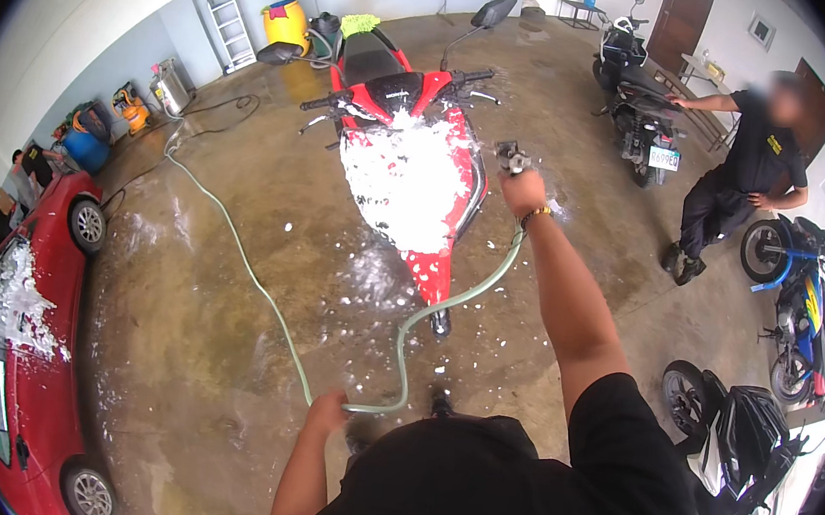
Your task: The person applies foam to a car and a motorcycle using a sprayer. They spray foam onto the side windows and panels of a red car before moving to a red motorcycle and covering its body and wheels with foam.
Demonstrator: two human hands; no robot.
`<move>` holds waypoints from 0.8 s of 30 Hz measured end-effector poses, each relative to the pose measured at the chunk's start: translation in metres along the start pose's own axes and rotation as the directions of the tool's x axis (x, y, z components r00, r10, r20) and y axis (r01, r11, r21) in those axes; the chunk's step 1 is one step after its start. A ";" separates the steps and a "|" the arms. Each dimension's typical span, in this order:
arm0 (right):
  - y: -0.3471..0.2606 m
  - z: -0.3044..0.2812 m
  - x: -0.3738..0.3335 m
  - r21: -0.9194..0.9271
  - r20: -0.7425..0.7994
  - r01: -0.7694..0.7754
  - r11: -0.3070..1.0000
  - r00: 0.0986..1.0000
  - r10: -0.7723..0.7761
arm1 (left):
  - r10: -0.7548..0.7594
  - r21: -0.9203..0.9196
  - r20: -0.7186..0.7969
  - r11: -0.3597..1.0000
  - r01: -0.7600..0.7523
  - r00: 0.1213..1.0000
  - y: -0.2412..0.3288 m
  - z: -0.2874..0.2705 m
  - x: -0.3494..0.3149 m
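Note:
My right hand point(524, 193), a gold-toned band at its wrist, is stretched forward and closed around a spray gun point(514, 158). A pale green hose point(405, 352) hangs from the gun and loops down to my left hand point(327, 411), whose fingers wrap round it. Just left of the gun stands a red scooter point(427, 277), its front toward me. Thick white foam point(405, 181) coats much of its front panels, while the seat, handlebars and mirrors show little or none. A bright green cloth point(359, 25) lies at the rear of the seat.
The hose trails across the wet floor toward a metal tank point(170, 89). At left stands a foam-patched red car point(37, 389), with a person point(37, 166) beyond it. Another person point(765, 154) touches a dark motorcycle point(641, 91). More motorcycles line the right side.

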State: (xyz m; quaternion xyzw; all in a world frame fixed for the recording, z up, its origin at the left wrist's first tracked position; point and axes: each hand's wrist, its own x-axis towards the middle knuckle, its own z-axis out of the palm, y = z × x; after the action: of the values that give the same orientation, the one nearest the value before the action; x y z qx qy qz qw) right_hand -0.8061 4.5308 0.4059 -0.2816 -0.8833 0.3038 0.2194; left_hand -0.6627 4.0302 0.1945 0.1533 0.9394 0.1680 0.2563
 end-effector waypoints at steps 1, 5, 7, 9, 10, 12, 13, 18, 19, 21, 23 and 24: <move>0.006 0.003 -0.007 0.001 0.011 -0.071 0.997 0.997 0.071 | 0.003 0.004 0.002 1.000 -0.003 1.000 -0.001 0.006 -0.003; 0.051 0.029 -0.033 -0.037 0.123 -0.132 0.991 0.983 0.136 | 0.005 -0.016 -0.012 1.000 -0.005 1.000 -0.017 0.034 -0.017; 0.056 0.038 -0.059 -0.052 0.177 -0.146 0.988 0.972 0.153 | -0.028 -0.040 0.000 0.999 0.028 1.000 -0.025 0.044 -0.025; 0.069 0.042 -0.075 -0.019 0.183 -0.155 0.988 0.971 0.156 | -0.059 -0.049 0.050 0.997 0.062 0.997 -0.024 0.050 -0.032; 0.075 0.045 -0.079 -0.001 0.188 -0.160 0.987 0.969 0.157 | -0.063 -0.052 0.034 0.997 0.064 0.997 -0.023 0.053 -0.035; 0.074 0.045 -0.071 0.035 0.142 -0.150 0.988 0.979 0.143 | -0.068 -0.053 -0.003 0.996 0.068 0.998 -0.025 0.059 -0.039; 0.071 0.043 -0.056 0.045 0.113 -0.153 0.987 0.983 0.147 | -0.069 -0.062 -0.004 0.996 0.068 0.998 -0.025 0.061 -0.040; 0.011 0.008 0.019 0.081 -0.003 -0.060 0.995 0.998 0.061 | -0.071 -0.055 0.036 0.996 0.073 0.997 -0.038 0.076 -0.034; 0.003 0.003 0.026 0.067 -0.018 -0.024 0.997 1.000 0.026 | -0.074 -0.042 0.061 0.996 0.077 0.995 -0.036 0.076 -0.033; -0.005 -0.006 0.033 0.036 -0.053 0.047 0.998 0.998 -0.045 | -0.075 -0.015 0.109 0.997 0.077 0.991 -0.017 0.065 -0.028; 0.020 0.009 0.032 0.033 -0.038 -0.009 0.999 0.999 0.011 | -0.090 -0.093 0.152 0.990 0.105 0.984 0.008 0.047 -0.028; 0.027 0.017 0.024 0.035 -0.024 -0.035 0.999 0.999 0.036 | -0.104 -0.131 0.172 0.983 0.128 0.979 0.014 0.042 -0.030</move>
State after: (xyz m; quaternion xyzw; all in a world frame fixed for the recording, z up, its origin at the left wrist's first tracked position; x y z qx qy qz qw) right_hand -0.8233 4.5563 0.3814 -0.2972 -0.8700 0.3196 0.2294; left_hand -0.6128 4.0412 0.1783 0.0929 0.9081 0.2055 0.3528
